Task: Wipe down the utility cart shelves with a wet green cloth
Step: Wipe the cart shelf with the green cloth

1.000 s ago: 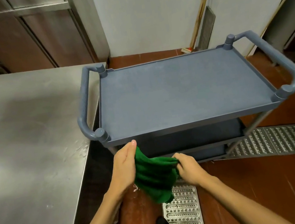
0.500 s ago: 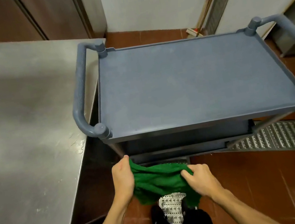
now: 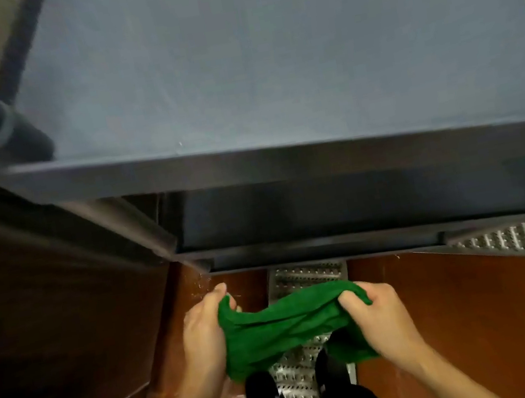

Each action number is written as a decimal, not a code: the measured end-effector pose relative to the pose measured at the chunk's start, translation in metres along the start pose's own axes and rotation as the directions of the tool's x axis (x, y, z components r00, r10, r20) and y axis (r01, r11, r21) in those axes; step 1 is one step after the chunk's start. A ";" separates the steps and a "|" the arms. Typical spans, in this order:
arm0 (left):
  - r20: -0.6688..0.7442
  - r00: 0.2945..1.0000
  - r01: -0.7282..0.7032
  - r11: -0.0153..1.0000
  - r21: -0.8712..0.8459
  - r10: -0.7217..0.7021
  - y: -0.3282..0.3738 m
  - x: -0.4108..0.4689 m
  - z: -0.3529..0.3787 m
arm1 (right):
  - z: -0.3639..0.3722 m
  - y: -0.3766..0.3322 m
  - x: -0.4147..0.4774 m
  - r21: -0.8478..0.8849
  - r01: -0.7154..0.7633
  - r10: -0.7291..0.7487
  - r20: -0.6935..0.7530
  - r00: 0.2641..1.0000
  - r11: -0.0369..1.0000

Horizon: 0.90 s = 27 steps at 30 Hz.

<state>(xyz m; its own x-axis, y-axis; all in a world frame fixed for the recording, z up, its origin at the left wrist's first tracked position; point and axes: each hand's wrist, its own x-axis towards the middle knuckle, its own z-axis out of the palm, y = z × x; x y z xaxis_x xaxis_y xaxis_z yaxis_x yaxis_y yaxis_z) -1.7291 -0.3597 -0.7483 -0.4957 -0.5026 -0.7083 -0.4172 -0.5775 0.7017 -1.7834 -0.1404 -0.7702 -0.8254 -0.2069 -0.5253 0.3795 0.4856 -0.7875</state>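
Spanning both hands (image 3: 203, 333) (image 3: 379, 316) (gripped): green cloth (image 3: 283, 329)

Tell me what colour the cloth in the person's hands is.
Green, a solid dark green with no pattern. The cloth shows in the head view.

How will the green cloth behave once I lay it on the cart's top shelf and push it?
Floppy, probably: the green cloth sags and creases between the left hand and right hand gripping its ends. It likely bunches rather than slides flat, so a flat palm should help. The top shelf looks smooth, so little should snag it.
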 end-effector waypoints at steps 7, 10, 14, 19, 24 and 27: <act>0.139 0.990 0.005 0.984 -0.181 0.021 -0.069 0.087 0.004 | 0.038 0.077 0.090 0.128 0.166 -0.162 -0.044 0.986 0.978; 0.271 0.956 -0.039 0.962 -0.271 0.115 -0.092 0.124 -0.002 | 0.052 0.097 0.126 0.250 0.209 -0.213 -0.007 0.977 0.946; 0.432 0.856 -0.371 0.920 0.130 0.284 -0.107 0.189 -0.018 | 0.057 0.122 0.168 0.468 0.146 -0.234 0.136 0.963 0.871; 0.611 0.667 -0.554 0.832 0.024 0.426 -0.142 0.246 -0.039 | 0.044 0.155 0.209 0.529 0.121 -0.355 0.365 0.861 0.840; 0.499 0.682 -0.617 0.787 0.000 0.535 -0.150 0.281 -0.020 | 0.041 0.163 0.234 0.642 0.074 -0.468 0.469 0.749 0.763; 0.471 0.661 -0.667 0.745 0.013 0.584 -0.151 0.292 -0.004 | 0.049 0.168 0.254 0.746 0.048 -0.521 0.416 0.745 0.664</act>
<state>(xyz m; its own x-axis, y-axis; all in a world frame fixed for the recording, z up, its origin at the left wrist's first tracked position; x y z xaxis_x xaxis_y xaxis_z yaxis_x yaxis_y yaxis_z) -1.8078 -0.4213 -1.0615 -0.9301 -0.3666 -0.0222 0.0104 -0.0866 0.9962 -1.9087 -0.1527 -1.0512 -0.6388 -0.7607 -0.1149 0.5239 -0.3208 -0.7890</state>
